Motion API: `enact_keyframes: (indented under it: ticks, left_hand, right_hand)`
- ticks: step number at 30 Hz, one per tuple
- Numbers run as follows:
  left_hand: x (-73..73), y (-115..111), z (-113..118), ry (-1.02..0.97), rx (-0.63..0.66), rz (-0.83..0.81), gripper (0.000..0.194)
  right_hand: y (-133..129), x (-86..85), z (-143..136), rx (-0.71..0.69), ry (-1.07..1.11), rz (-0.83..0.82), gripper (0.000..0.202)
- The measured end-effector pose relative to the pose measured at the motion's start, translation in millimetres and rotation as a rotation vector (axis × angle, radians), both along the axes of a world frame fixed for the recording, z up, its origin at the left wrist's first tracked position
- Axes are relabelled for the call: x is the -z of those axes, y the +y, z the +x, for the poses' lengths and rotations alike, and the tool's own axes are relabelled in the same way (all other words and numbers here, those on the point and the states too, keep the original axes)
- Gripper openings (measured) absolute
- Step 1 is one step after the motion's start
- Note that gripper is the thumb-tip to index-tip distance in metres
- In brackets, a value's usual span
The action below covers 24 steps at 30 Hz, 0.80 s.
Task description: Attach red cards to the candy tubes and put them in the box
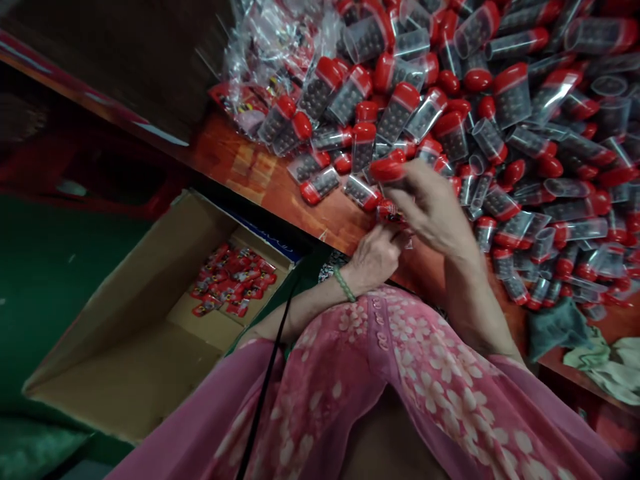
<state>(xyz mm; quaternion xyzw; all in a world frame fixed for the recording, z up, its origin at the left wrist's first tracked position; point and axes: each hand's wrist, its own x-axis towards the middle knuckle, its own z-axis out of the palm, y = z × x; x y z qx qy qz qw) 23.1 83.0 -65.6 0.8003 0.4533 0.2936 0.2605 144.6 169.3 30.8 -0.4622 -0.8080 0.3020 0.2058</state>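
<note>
My left hand [376, 257], with a green braided bracelet at the wrist, is closed on a small red printed packet [389, 211] at the table's near edge. Just above and to the right, my right hand [433, 207] pinches a red cap [389, 167]; whether a clear tube is joined to it cannot be made out. Many clear tubes with red ends [399, 112] lie heaped beyond both hands, some of them close to my right fingers. The hands are almost touching.
Clear plastic bags [280, 47] lie at the back left of the orange-brown table [295, 200]. Below left, an open cardboard box [135, 373] holds red packets [233, 280]. Cloths [560, 330] rest at the right edge. A dark cable [265, 393] hangs near my left arm.
</note>
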Motion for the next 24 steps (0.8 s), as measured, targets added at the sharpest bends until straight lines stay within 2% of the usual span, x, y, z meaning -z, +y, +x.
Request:
enact_keyframes:
  ticks: [3,7,10,13,18,21,24]
  left_hand:
    - [-6.0,10.5,-2.4,-0.081,-0.072,0.064,0.02]
    - [-6.8,13.6,-4.9,-0.08,-0.16,0.202,0.021]
    - [-5.3,9.0,-6.4,0.014,-0.142,0.378,0.028]
    - [-3.5,1.9,-6.7,0.086,-0.113,0.448,0.03]
    - [-7.7,-4.8,-6.0,0.019,-0.117,0.411,0.024]
    - [-17.0,-4.4,-9.9,-0.032,-0.082,0.332,0.018]
    - [-27.4,-1.5,-19.0,-0.034,-0.002,0.206,0.019]
  right_hand:
    - [-9.6,-7.7,50.4,0.226,0.224,-0.01,0.025]
    - [-37.1,0.0,85.7,0.327,0.292,-0.119,0.032]
    - [-54.5,14.9,90.4,0.317,0.274,-0.121,0.032]
    - [-65.1,29.2,89.7,0.261,0.196,-0.073,0.031]
    - [-74.1,40.8,86.5,0.083,-0.043,-0.025,0.026]
    - [-76.7,41.8,83.6,0.071,-0.185,0.01,0.031]
    - [-77.3,41.9,81.7,0.068,-0.222,0.026,0.033]
